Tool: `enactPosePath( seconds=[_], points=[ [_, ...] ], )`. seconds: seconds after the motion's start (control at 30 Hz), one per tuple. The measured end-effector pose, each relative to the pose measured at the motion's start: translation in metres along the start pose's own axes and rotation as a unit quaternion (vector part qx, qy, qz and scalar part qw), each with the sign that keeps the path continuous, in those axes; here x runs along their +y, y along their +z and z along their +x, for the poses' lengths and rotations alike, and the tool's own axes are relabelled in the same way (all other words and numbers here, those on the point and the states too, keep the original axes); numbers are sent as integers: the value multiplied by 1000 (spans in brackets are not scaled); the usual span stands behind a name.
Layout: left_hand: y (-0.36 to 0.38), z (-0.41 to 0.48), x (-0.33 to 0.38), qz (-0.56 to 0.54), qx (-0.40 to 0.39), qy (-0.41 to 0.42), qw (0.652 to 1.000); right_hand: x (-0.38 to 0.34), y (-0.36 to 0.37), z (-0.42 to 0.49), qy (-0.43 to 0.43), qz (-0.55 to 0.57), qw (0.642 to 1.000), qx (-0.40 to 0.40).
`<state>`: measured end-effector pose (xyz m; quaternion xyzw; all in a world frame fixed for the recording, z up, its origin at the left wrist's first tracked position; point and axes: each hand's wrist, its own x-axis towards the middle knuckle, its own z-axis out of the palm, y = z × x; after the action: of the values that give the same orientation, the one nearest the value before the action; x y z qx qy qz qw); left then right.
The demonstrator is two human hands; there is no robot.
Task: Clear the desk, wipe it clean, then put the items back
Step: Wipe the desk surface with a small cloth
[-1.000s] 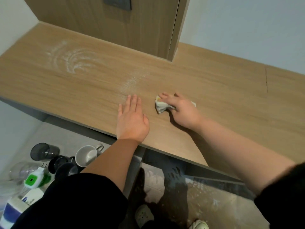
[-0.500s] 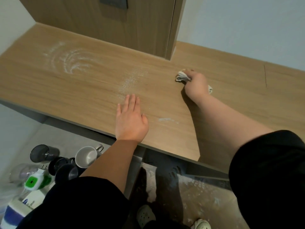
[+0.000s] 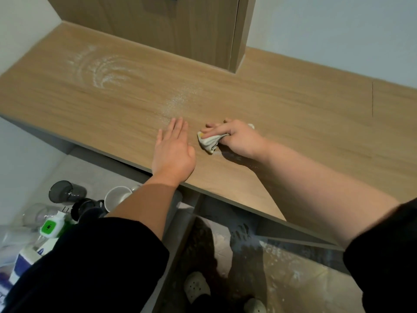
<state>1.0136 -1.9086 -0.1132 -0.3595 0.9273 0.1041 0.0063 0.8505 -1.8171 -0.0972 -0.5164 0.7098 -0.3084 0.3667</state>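
The wooden desk (image 3: 293, 114) runs across the view, with nothing standing on it. White powder (image 3: 106, 68) is smeared in arcs at its far left, and a fainter powder patch (image 3: 178, 101) lies just beyond my fingers. My left hand (image 3: 172, 152) rests flat on the desk near the front edge, fingers straight. Just to its right, my right hand (image 3: 234, 138) grips a crumpled pale cloth (image 3: 209, 142) and presses it on the desk.
On the floor at lower left stand a white mug (image 3: 117, 197), dark cups (image 3: 65, 192), a clear glass (image 3: 38, 214), a green-capped container (image 3: 50, 227) and a white-and-blue pack (image 3: 27, 258). A wooden panel (image 3: 171, 30) rises behind the desk. My shoes (image 3: 196, 286) show below.
My right hand swept the cloth away to the back of the desk, then pulled it back toward the front edge beside my left hand. The left hand stayed put.
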Motion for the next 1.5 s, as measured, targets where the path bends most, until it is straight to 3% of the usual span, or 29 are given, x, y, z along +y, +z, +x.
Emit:
enactPosePath(
  seconds=[0.27, 0.4, 0.57, 1.03, 1.2, 1.27, 1.37, 1.43, 1.5],
  points=[
    [-1, -1, 3, 24, 0, -1, 1000, -2, 0, -34, 41, 77, 995, -49],
    [-1, -12, 19, 33, 2, 67, 997, 8, -9, -56, 65, 95, 993, -33],
    [14, -38, 59, -11, 8, 53, 998, 16, -15, -94, 79, 134, 988, -8],
    [22, -41, 81, 67, -12, 24, 997, 37, 18, -201, 61, 65, 996, 17],
    [23, -40, 80, 80, -18, 26, 996, 25, 25, -217, 74, 99, 992, 7],
    [24, -39, 80, 79, -16, 27, 996, 17, 14, -218, 78, 112, 990, 43],
    [26, -38, 78, 74, -10, 29, 997, 17, -28, -207, 90, 185, 947, 245],
    [26, -38, 77, 74, -2, 32, 997, 27, -57, -200, 110, 96, 928, 343],
    [26, -38, 77, 75, 0, 31, 997, 45, -66, -194, 152, -19, 935, 321]
  ],
)
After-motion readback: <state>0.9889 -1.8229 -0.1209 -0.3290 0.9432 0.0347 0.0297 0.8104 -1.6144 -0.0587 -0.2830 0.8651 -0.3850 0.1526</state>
